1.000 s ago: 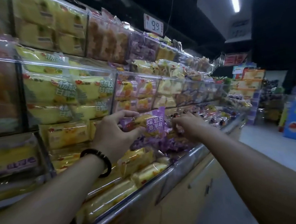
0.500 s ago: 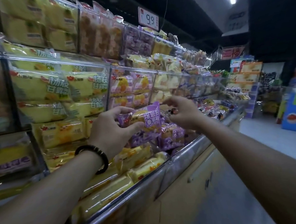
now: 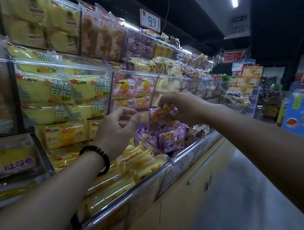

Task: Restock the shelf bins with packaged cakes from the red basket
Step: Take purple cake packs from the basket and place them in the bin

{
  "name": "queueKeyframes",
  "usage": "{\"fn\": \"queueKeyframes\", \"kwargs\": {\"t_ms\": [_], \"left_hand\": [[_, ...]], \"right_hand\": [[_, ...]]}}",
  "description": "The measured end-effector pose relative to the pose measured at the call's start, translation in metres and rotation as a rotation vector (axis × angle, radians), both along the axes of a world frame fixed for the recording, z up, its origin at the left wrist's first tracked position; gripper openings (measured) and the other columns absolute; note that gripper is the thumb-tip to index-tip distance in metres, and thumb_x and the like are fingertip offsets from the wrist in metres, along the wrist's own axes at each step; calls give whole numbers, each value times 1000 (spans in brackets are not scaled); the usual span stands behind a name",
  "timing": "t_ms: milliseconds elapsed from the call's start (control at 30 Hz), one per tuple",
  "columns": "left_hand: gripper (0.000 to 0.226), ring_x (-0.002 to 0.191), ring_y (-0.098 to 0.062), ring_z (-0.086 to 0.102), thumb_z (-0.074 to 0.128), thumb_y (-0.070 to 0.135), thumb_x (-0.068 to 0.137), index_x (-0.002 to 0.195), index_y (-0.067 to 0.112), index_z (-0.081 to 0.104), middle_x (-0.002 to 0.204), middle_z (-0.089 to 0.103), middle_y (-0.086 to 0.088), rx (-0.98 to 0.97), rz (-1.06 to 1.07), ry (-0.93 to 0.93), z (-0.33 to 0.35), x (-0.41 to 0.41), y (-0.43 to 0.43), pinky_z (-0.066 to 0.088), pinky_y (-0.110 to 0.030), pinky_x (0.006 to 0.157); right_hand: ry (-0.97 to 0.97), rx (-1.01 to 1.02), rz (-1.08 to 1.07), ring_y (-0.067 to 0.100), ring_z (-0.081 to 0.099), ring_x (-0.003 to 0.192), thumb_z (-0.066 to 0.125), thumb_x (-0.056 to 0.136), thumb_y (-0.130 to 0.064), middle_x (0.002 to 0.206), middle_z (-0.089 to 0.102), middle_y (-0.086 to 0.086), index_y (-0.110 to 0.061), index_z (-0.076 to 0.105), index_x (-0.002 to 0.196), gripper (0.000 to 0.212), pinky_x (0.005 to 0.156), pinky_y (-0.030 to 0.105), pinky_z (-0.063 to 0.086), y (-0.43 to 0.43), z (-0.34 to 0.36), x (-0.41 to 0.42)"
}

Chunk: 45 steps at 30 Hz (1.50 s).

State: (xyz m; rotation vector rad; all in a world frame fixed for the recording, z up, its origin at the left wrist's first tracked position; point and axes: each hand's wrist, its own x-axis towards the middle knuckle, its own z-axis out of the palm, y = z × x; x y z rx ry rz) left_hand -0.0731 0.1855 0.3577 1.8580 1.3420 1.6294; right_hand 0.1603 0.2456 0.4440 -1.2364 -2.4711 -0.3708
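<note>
Passed across since a moment ago, the purple-wrapped cake (image 3: 161, 115) now hangs from the right hand (image 3: 184, 107), whose grip pinches the pack's top edge, while the left hand (image 3: 116, 129), black bracelet (image 3: 100, 157) at the wrist, has let go and hovers just beside it, fingers loosely curled and, as far as the blur allows, empty. The pack is held just above the lowest shelf's purple bin (image 3: 194, 148), where matching purple packs (image 3: 172, 140) stand upright, printed faces outward. The step looks best done by lowering the pack upright behind that front row, label forward, with the free hand steadying the neighbours so none tips over the clear front lip; the slick film will likely slide, so a gentle tuck beats a drop. To the left, past a clear divider, yellow roll cakes (image 3: 141, 161) lie heaped; the bins above hold yellow packs (image 3: 60, 90) and pink packs (image 3: 133, 91). The red basket is out of view.
</note>
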Motion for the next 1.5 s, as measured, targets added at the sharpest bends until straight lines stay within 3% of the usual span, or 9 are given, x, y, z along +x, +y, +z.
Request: {"fn": "queueKeyframes", "kwargs": {"t_ms": [200, 367, 500, 600, 733, 867, 1067, 1367, 1500], "left_hand": [[21, 89, -8, 71, 74, 19, 94, 112, 28, 69, 99, 72, 10, -134, -83, 220, -9, 3, 5, 63, -31, 78], [24, 89, -5, 69, 71, 17, 96, 116, 30, 70, 100, 71, 13, -129, -49, 299, -12, 2, 10, 63, -30, 77], [23, 88, 1, 66, 72, 20, 95, 115, 31, 70, 101, 69, 17, -114, -39, 354, -13, 4, 13, 55, -16, 67], [22, 90, 2, 65, 73, 23, 94, 115, 31, 71, 102, 69, 16, -119, -38, 393, -14, 4, 15, 54, -16, 69], [23, 94, -2, 66, 76, 31, 92, 114, 34, 70, 102, 70, 16, -151, -52, 439, -16, 4, 15, 58, -23, 76], [26, 96, -4, 67, 76, 35, 90, 115, 33, 70, 103, 71, 15, -163, -62, 479, -12, 5, 13, 61, -34, 85], [21, 96, -6, 67, 71, 33, 95, 116, 30, 70, 103, 70, 14, -78, -63, 555, 11, 23, -9, 59, -34, 87], [23, 78, -9, 72, 72, 32, 95, 117, 28, 64, 98, 73, 8, -72, -258, 483, 5, 69, -109, 62, -41, 76], [28, 70, -4, 74, 69, 34, 98, 124, 25, 60, 91, 77, 6, -208, -364, 533, -38, 80, -169, 63, -40, 66]], "right_hand": [[-109, -54, -165, 18, 37, 124, 81, 86, -40, 119, 49, -10, -46, 70, 121, 38, 112, 55, 33, 13, -35, -13], [-19, -126, -61, 18, 63, 108, 88, 82, -21, 121, 68, -5, -40, 75, 119, 43, 92, 39, 57, 37, -67, -38], [-23, -82, -38, 11, 59, 84, 84, 86, -22, 94, 60, -13, -35, 77, 115, 33, 78, 27, 45, 46, -84, -40], [7, -166, -32, 13, 66, 86, 79, 91, -23, 98, 69, -9, -34, 75, 115, 27, 85, 39, 60, 44, -93, -32], [-21, -251, -90, 16, 68, 98, 78, 91, -16, 114, 72, -4, -37, 69, 125, 41, 90, 42, 61, 36, -94, -29], [105, -376, -83, 18, 63, 112, 75, 89, -2, 138, 61, -1, -33, 39, 158, 85, 87, 29, 56, 15, -77, -25], [351, -204, -133, 13, 70, 102, 70, 92, 0, 114, 72, -3, -22, 70, 124, 39, 87, 37, 63, -50, -54, 0], [382, -197, -235, 13, 71, 87, 74, 94, -22, 93, 74, -4, -21, 75, 114, 20, 80, 32, 60, -195, -82, 44], [460, -361, -244, 12, 71, 77, 73, 97, -19, 87, 74, 0, -18, 73, 105, 8, 63, 21, 55, -244, -127, 42]]}}
